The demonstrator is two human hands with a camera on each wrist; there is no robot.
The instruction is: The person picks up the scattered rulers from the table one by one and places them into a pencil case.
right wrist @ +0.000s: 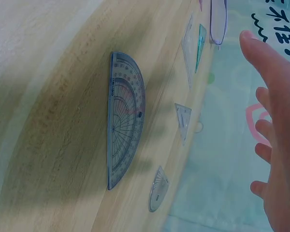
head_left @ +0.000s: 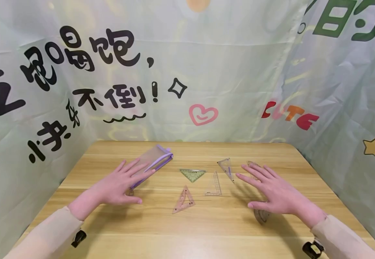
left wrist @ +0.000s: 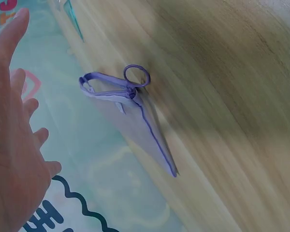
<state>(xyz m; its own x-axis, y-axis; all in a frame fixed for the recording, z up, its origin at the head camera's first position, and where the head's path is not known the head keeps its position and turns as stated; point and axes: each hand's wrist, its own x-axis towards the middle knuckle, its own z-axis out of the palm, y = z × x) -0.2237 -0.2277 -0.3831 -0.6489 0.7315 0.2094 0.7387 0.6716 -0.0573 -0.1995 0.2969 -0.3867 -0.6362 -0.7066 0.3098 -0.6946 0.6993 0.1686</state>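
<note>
My left hand (head_left: 117, 185) is held over the table with its fingers spread, above a translucent zip pouch (head_left: 152, 154) edged in purple. In the left wrist view the pouch (left wrist: 128, 113) lies below the hand, a purple ring at its corner. On the other side my right hand (head_left: 273, 190), also spread and holding nothing, covers part of a clear protractor (head_left: 262, 216). The right wrist view shows this protractor (right wrist: 127, 121) flat on the wood. A smaller clear protractor (right wrist: 158, 191) lies farther back, partly behind the fingers in the head view.
Between the hands lie a green set square (head_left: 192, 175), a pink set square (head_left: 176, 208) and two clear set squares (head_left: 218, 189), one farther back. The wooden table (head_left: 187, 241) meets a printed cloth backdrop (head_left: 239, 79) at the back and sides.
</note>
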